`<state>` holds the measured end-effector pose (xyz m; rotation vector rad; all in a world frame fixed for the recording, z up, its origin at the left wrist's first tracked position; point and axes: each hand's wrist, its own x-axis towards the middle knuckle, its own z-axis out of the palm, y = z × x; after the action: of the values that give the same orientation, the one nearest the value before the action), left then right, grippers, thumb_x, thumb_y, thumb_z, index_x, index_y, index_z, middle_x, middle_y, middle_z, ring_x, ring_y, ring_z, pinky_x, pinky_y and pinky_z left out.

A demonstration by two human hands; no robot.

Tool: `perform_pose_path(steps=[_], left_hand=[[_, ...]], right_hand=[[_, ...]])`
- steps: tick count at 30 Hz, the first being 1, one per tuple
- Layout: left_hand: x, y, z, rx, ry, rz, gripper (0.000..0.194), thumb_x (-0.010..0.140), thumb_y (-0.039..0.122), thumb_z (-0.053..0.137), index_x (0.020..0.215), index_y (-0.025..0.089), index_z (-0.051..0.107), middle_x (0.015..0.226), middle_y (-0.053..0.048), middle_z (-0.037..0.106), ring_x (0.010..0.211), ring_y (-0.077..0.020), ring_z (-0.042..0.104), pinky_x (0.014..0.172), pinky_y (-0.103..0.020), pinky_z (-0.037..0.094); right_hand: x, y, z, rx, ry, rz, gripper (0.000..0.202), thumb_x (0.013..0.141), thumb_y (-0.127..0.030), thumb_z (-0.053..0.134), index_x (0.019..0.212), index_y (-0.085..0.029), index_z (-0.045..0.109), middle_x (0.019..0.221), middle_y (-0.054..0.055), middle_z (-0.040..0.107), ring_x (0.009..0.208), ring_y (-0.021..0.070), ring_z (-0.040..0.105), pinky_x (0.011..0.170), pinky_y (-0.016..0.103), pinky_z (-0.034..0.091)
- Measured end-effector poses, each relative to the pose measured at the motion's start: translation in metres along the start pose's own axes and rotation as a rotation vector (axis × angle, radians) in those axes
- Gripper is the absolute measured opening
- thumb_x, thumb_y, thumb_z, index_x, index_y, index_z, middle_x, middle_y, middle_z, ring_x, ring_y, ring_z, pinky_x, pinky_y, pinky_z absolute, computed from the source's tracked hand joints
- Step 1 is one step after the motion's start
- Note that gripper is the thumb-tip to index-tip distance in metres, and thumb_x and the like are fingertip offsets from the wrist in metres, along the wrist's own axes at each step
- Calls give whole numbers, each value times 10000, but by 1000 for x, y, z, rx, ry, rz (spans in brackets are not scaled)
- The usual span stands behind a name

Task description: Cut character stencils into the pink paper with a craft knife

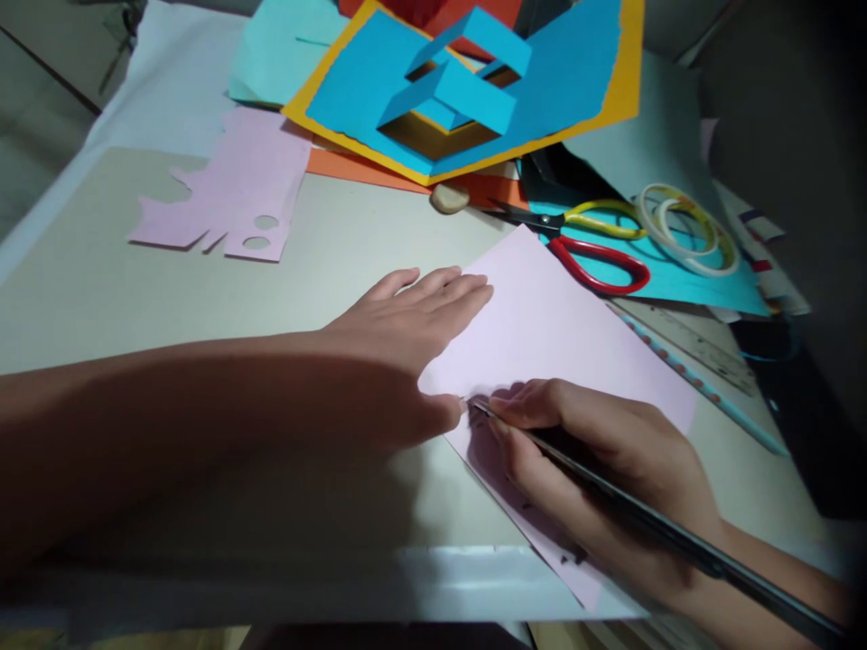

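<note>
A pale pink sheet of paper [542,316] lies at an angle on the table in front of me. My left hand [420,334] rests flat on its left edge, fingers stretched out and thumb apart. In my right hand [610,469] is a slim dark pen [602,483], pinched between thumb and fingers. Its tip is at the paper, close to my left thumb. Small dark marks [573,558] show along the sheet's near edge, partly in shadow and partly covered by my right hand.
Scissors [552,224] with yellow and red handles lie behind the sheet, beside tape rolls [687,230]. A blue and yellow pop-up card [467,99] stands open at the back. Left is a cut pink paper scrap [234,194]. A ruler [691,343] lies right; an eraser-like piece [449,197] sits near the scissors.
</note>
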<state>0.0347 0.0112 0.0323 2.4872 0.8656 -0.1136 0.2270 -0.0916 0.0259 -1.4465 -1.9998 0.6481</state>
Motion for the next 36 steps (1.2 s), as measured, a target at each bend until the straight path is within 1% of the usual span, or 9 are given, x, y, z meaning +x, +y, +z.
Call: perform_pose_path(steps=[5,10,12,18,22,26,29,32,36], left_hand=[[1,0,2,-25,23,-4,907,848,402,517,1622,153,116,1717,-25,78,1592,-206,29,1290,-444,33],[2,0,4,-28,30,-19,914,834,385,532,1620,155,127,1717,-25,91,1591,-216,49,1290,-440,33],[1,-1,5,-27,46,-18,910,833,374,534,1620,166,127,1717,-19,96,1591,-209,52,1288,-429,30],[1,-1,4,-36,31,-28,907,837,359,535,1623,171,123,1719,-25,94,1591,-203,30,1287,-420,16],[0,1,2,-41,28,-17,905,851,375,544,1621,173,114,1719,-30,90,1591,-197,18,1286,-436,15],[0,1,4,-34,46,-22,881,854,330,530,1619,172,122,1718,-23,99,1590,-185,31,1286,-426,17],[-1,-1,8,-21,68,-8,876,853,327,527,1617,178,125,1718,-18,101,1590,-193,42,1286,-421,23],[-1,-3,10,-14,96,8,867,859,346,521,1615,189,126,1718,-13,102,1590,-200,45,1284,-415,24],[-1,-2,9,-19,92,4,862,862,345,524,1613,186,134,1717,-14,114,1590,-203,47,1284,-408,21]], right_hand=[[-1,2,0,0,6,-13,119,884,-166,662,890,-276,616,712,-67,721,487,65,602,479,151,482],[0,1,-1,-26,2,-69,109,878,-136,648,864,-243,630,788,0,778,591,109,687,543,194,512],[-1,2,0,-30,8,-77,94,876,-148,662,878,-240,640,788,8,781,584,112,686,534,203,508],[-3,4,-1,-41,26,-89,113,864,-138,675,843,-241,633,790,9,790,584,112,693,518,204,497],[-1,2,-1,-49,21,-72,99,867,-144,676,869,-238,644,770,3,782,571,105,682,519,194,501],[0,1,-2,-54,25,-64,75,881,-162,660,867,-235,654,792,10,794,555,100,679,514,187,504],[0,0,-3,-51,23,-52,78,882,-160,656,865,-236,657,736,-8,780,498,83,646,470,172,481],[0,1,-3,-42,13,-45,65,880,-173,664,861,-235,664,735,-10,777,502,83,651,464,166,482],[2,1,-3,-30,6,-41,56,882,-183,664,865,-237,667,665,-31,743,452,71,610,430,158,461]])
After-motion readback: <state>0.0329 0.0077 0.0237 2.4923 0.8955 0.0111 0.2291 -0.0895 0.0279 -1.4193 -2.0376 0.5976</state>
